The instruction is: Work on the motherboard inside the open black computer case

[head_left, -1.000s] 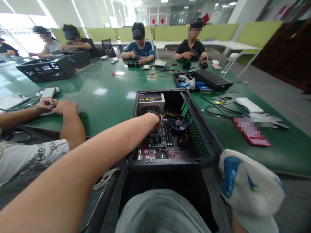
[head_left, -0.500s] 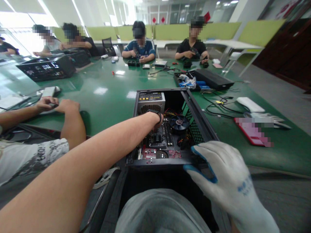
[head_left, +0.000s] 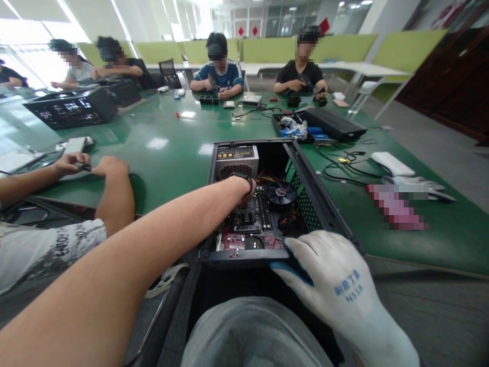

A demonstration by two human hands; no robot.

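The computer case [head_left: 267, 256] is found at the near edge of the green table [head_left: 168, 163], its open side facing up, ahead of the wearer's lap. A power supply [head_left: 237, 164] is seated in the far left corner; a fan [head_left: 280, 192], a main board [head_left: 244, 221] and red circuit boards [head_left: 234, 243] are also noted inside. The interior is judged largely populated, though how firmly each part is fixed cannot be told. The opening is uncovered, and a wire bundle [head_left: 289, 222] appears loose beside the boards, so work inside is judged unfinished.

The bare left hand [head_left: 253, 187] is sunk among the parts; its fingers are mostly hidden, and whether anything is held cannot be told. The gloved right hand [head_left: 329, 270] is placed at the near right corner, thumb and forefinger parted about the rim; whether it is gripped cannot be confirmed.
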